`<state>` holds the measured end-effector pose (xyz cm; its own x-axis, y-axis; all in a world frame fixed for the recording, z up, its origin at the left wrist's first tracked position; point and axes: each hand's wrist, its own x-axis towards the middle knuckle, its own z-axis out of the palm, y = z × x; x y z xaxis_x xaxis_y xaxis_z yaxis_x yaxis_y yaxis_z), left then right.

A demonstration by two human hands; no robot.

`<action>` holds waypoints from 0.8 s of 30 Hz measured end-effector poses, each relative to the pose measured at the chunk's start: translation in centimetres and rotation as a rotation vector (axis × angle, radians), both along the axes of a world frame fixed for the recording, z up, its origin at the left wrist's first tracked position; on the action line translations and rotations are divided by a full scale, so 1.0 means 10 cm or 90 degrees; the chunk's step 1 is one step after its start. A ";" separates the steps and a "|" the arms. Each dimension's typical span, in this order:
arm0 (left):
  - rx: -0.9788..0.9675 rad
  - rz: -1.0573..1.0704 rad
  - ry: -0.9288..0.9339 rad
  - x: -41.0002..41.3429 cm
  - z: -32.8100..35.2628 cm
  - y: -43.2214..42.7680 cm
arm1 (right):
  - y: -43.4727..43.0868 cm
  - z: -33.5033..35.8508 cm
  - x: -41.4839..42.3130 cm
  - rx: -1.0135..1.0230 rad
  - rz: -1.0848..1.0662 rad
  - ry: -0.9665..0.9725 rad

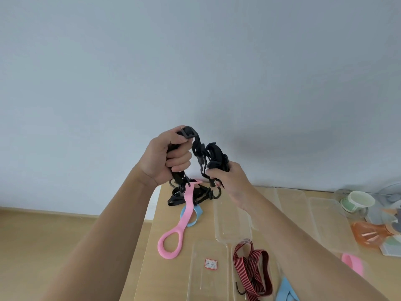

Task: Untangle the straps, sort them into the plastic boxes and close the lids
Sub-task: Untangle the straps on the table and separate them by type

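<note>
I watched my left grip (pixel 167 157) curl tightly around one end of the tangled black webbing straps with plastic buckles (pixel 202 153), held up above the pale wooden worktop (pixel 156 268). My right grip (pixel 230 181) pinched the other end. A pink silicone loop strap (pixel 173 235) hung from the tangle's lower part, its ring resting on the worktop. A red-and-black striped hooked cord (pixel 253 270) lay inside one clear plastic box (pixel 260 246), and another clear box (pixel 232 222) sat just beside it.
</note>
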<state>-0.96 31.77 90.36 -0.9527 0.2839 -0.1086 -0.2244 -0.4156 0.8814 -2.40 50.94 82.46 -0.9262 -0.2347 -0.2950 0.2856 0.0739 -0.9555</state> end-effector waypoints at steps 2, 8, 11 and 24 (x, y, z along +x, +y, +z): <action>0.046 0.003 0.016 -0.01 0.14 0.05 | -0.05 0.06 0.02 -0.017 -0.025 0.022; 0.125 0.176 -0.020 -0.15 0.40 0.25 | -0.19 0.26 0.11 -0.152 0.039 0.007; 0.165 0.282 -0.084 -0.22 0.31 0.29 | -0.22 0.32 0.16 -0.241 0.113 -0.019; -0.170 0.297 -0.245 0.32 -0.33 -0.06 | -0.18 0.43 0.28 -0.062 0.142 0.087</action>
